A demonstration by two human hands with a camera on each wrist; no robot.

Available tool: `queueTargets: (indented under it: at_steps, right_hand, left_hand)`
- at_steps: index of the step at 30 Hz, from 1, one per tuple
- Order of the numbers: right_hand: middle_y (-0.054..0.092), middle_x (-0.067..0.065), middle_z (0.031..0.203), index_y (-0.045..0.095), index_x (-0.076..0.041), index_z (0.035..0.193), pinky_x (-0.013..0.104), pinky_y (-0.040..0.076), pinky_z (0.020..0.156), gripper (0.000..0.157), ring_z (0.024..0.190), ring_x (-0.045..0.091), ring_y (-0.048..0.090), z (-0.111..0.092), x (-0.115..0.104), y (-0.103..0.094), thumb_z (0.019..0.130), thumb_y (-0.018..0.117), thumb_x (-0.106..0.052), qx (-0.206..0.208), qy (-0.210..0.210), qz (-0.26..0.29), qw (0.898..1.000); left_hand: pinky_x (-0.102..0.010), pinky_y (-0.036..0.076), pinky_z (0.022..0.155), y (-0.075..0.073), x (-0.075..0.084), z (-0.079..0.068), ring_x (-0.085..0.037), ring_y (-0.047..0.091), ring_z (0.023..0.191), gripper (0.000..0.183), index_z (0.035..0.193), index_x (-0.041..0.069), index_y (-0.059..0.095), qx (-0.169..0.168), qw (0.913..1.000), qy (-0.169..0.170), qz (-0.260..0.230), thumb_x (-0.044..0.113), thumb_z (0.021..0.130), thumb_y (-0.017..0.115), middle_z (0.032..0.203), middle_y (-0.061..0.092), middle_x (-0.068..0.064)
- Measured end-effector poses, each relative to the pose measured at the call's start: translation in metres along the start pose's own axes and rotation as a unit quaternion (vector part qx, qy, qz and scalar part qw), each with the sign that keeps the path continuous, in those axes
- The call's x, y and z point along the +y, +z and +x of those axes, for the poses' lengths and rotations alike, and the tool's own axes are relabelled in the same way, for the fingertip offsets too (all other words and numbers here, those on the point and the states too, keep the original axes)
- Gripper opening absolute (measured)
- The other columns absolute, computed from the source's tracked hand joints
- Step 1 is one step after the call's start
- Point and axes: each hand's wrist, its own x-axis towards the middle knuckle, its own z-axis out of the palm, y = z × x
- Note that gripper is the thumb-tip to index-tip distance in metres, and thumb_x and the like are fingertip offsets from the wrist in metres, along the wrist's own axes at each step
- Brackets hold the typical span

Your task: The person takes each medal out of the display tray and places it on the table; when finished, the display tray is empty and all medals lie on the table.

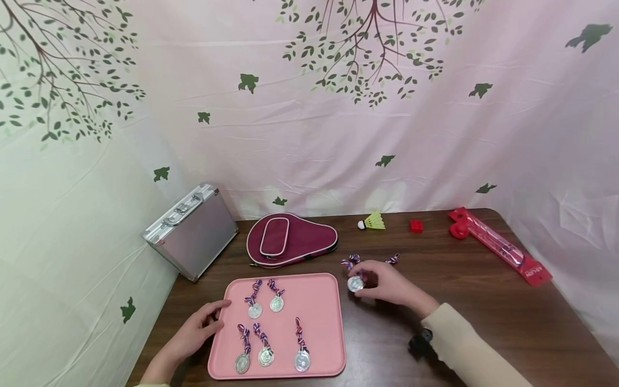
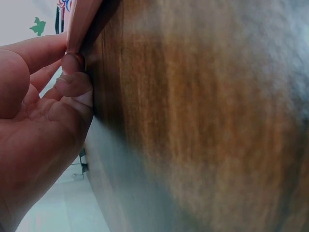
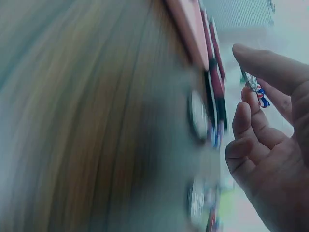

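I see a silver medal [image 1: 355,284] pinched between the right hand's [image 1: 387,282] thumb and fingers, just right of the pink tray [image 1: 319,301], whose rim separates it from five medals [image 1: 302,360] inside. Two blurred medals [image 3: 197,116] lie right of the tray. The left hand [image 1: 193,330] grips its left rim; behind sits a maroon case [image 1: 311,240]. The held disc faces the person; I can't tell its ribbon's long axis.

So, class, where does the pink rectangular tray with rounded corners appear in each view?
Head: the pink rectangular tray with rounded corners lies low, left of centre.
Left wrist: only its edge shows, at the top, left of centre.
Right wrist: a blurred part, at the top, right of centre.
Shared landmark: the dark brown wooden table.
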Motion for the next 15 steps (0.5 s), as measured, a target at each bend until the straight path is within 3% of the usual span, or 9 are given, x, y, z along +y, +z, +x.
queueTargets:
  at_steps: [3, 9, 15]
  right_hand:
    - [0.063, -0.011, 0.099, 0.066, -0.022, 0.108, 0.033, 0.048, 0.074, 0.04, 0.086, 0.013, 0.058, -0.017, 0.017, -0.024, 0.073, 0.084, -0.027, 0.02, 0.02, -0.026, 0.999]
    - [0.062, -0.012, 0.1, 0.065, -0.027, 0.11, 0.036, 0.046, 0.078, 0.042, 0.089, 0.014, 0.056, -0.051, 0.046, -0.069, 0.073, 0.082, -0.036, 0.033, 0.104, -0.068, 0.992]
    - [0.061, -0.01, 0.1, 0.065, -0.027, 0.109, 0.038, 0.046, 0.079, 0.042, 0.09, 0.014, 0.054, -0.075, 0.069, -0.089, 0.072, 0.082, -0.037, 0.014, 0.139, -0.121, 0.983]
  left_hand:
    - [-0.027, 0.041, 0.066, 0.0, 0.0, 0.0, -0.021, 0.045, 0.083, 0.042, 0.133, 0.017, 0.053, 0.001, 1.0, -0.005, 0.003, 0.012, 0.093, 0.061, 0.104, 0.045, -0.011]
    - [-0.027, 0.041, 0.066, 0.0, 0.0, 0.0, -0.021, 0.045, 0.082, 0.042, 0.134, 0.017, 0.052, 0.0, 0.9999, -0.014, 0.0, 0.011, 0.093, 0.061, 0.105, 0.045, -0.012]
    - [-0.027, 0.041, 0.066, 0.0, 0.0, 0.0, -0.021, 0.045, 0.083, 0.042, 0.134, 0.016, 0.052, -0.002, 0.9999, -0.011, -0.001, 0.011, 0.092, 0.061, 0.104, 0.045, -0.012]
